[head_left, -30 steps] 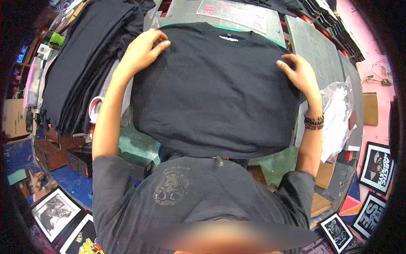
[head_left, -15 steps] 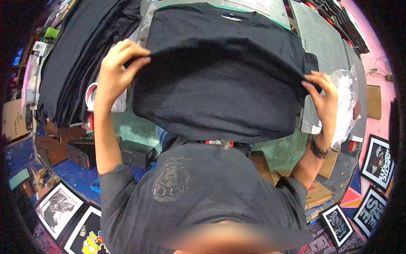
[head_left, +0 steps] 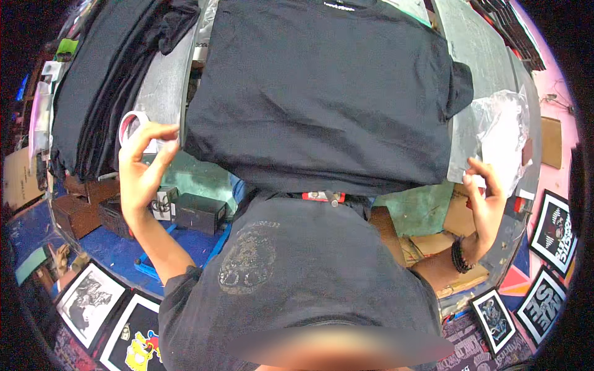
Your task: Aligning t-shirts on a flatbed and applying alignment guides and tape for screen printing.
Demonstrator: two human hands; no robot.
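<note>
A black T-shirt [head_left: 328, 99] lies spread in front of me, its collar at the far side and its hem hanging over the near edge. Just off the shirt's left edge, my left hand [head_left: 141, 170] has thumb and forefinger apart, holding nothing. A white roll of tape [head_left: 131, 123] sits right behind that hand. My right hand [head_left: 489, 201], with a dark beaded bracelet at the wrist, is beyond the shirt's lower right corner. Its finger and thumb are curled but parted, with no cloth between them. Beside it lies a clear plastic bag with white contents [head_left: 504, 139].
Long piles of black garments [head_left: 102, 93] lie on the left. Grey boards [head_left: 479, 46] extend to the right of the shirt. A black box [head_left: 199, 211] and cardboard [head_left: 433, 247] are lower down. Framed prints [head_left: 93, 303] stand around the lower sides, near a pink wall [head_left: 550, 74].
Both hands have let go of the shirt's raised hem and moved toward me and outward. The hem has dropped, and the front panel now lies mostly flat.
</note>
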